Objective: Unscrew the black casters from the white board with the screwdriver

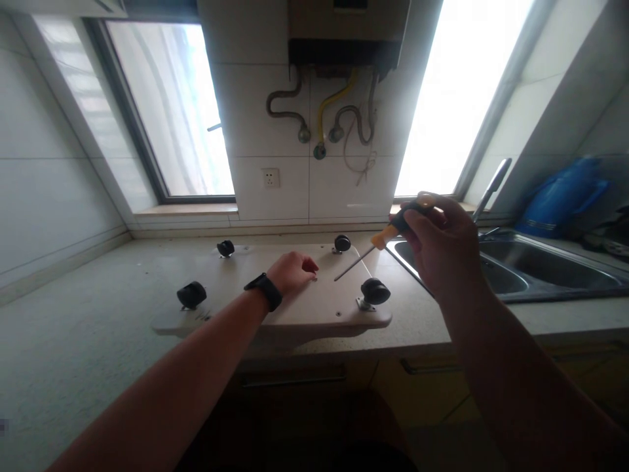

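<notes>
My right hand [445, 239] is closed around the black and yellow handle of a screwdriver [386, 237]. Its shaft slants down to the left, the tip over a white board with casters [275, 308] that lies wheels up on the counter. My left hand [291, 272], with a black watch on the wrist, rests on the board with its fingers curled together. Right at its fingertips is a small metal piece [315, 279], too small to name surely. Black casters stand near the board's corners: front right [375, 291], back right [343, 243], front left [191, 295] and back left [225, 248].
A steel double sink [550, 262] with a faucet [493, 188] is set in the counter [113, 314] to the right. Behind it stands a blue jug-like container [560, 196]. On the tiled wall are a socket [270, 177], pipes and a water heater [348, 33].
</notes>
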A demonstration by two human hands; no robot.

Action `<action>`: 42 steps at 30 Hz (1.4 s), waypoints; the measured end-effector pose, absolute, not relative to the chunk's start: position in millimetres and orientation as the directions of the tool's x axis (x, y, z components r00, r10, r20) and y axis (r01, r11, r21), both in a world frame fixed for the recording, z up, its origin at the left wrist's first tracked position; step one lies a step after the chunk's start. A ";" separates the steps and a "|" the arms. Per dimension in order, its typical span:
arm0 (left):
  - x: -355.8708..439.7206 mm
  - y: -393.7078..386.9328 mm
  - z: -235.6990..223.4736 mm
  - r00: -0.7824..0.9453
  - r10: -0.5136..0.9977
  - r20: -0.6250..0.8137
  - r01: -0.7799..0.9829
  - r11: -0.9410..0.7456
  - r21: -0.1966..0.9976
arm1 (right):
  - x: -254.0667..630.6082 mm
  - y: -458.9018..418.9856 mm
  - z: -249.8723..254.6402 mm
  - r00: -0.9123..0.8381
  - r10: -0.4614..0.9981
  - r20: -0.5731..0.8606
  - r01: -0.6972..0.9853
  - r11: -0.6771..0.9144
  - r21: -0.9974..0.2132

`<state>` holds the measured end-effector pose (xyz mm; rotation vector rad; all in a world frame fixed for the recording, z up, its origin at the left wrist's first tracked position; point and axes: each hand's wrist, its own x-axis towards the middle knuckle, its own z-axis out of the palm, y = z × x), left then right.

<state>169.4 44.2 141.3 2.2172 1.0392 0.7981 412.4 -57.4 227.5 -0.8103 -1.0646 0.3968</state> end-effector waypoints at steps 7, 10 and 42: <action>173.6 52.5 133.1 0.521 0.808 0.275 0.522 -0.556 0.647 | 422.0 -58.0 221.2 0.425 0.658 0.622 0.065 0.663 -0.745; 171.5 49.7 134.7 0.514 0.812 0.278 0.548 -0.560 0.621 | 424.7 -58.9 219.9 0.425 0.652 0.628 0.070 0.668 -0.741; 169.6 44.1 137.8 0.554 0.786 0.274 0.709 -0.618 0.340 | 431.5 -61.2 204.7 0.441 0.685 0.580 0.065 0.620 -0.782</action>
